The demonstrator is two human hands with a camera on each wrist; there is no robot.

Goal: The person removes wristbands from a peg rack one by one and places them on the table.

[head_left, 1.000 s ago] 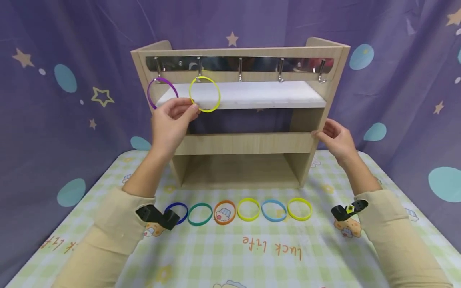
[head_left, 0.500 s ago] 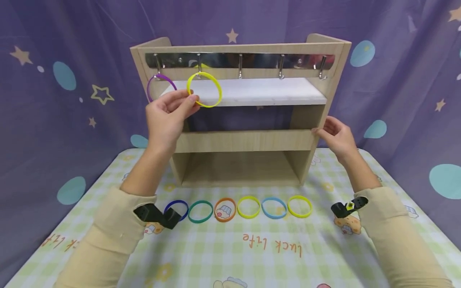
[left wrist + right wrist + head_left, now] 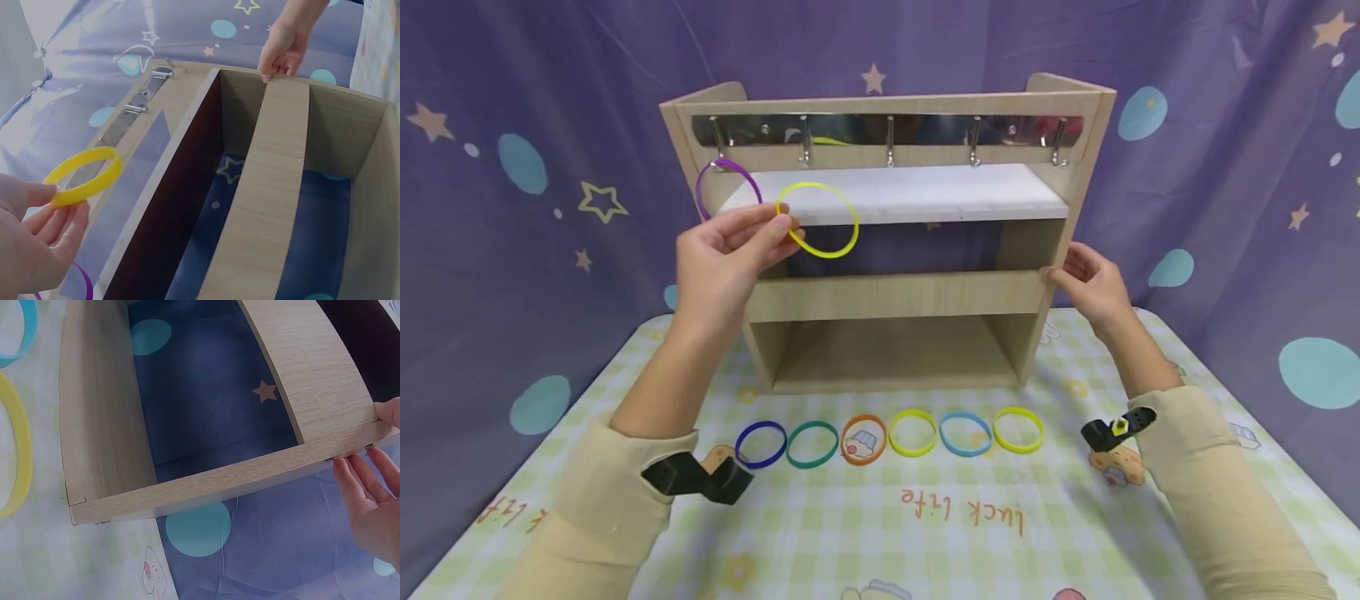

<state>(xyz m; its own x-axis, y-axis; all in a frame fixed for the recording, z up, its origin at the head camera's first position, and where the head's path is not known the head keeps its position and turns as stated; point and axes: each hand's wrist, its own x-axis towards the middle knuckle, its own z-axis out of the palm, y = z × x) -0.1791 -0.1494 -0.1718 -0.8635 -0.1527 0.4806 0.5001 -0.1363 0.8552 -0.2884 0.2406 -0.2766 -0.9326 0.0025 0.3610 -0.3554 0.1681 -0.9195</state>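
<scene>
My left hand (image 3: 718, 258) pinches a yellow silicone wristband (image 3: 856, 227) by its left side, between thumb and fingers. The band is held in front of the white shelf board, below the second hook (image 3: 805, 142) and apart from it. From the leftmost hook hangs a purple wristband (image 3: 700, 185), just behind my left fingers. My right hand (image 3: 1093, 283) grips the right side panel of a small wooden shelf unit (image 3: 895, 297). In the right wrist view, the thumb (image 3: 389, 412) lies on the panel's front edge and the fingers touch its outer face.
A metal hook rail (image 3: 850, 131) runs across the unit's top. On the checked tablecloth before it lie wristbands in a row: dark blue (image 3: 740, 444), green (image 3: 812, 465), orange (image 3: 844, 442), yellow (image 3: 913, 452), light blue (image 3: 966, 452) and yellow (image 3: 1018, 449). A purple curtain hangs behind.
The yellow wristband has come down from in front of the second hook to below it, and my left hand has shifted left with it. My right hand stays on the side panel.
</scene>
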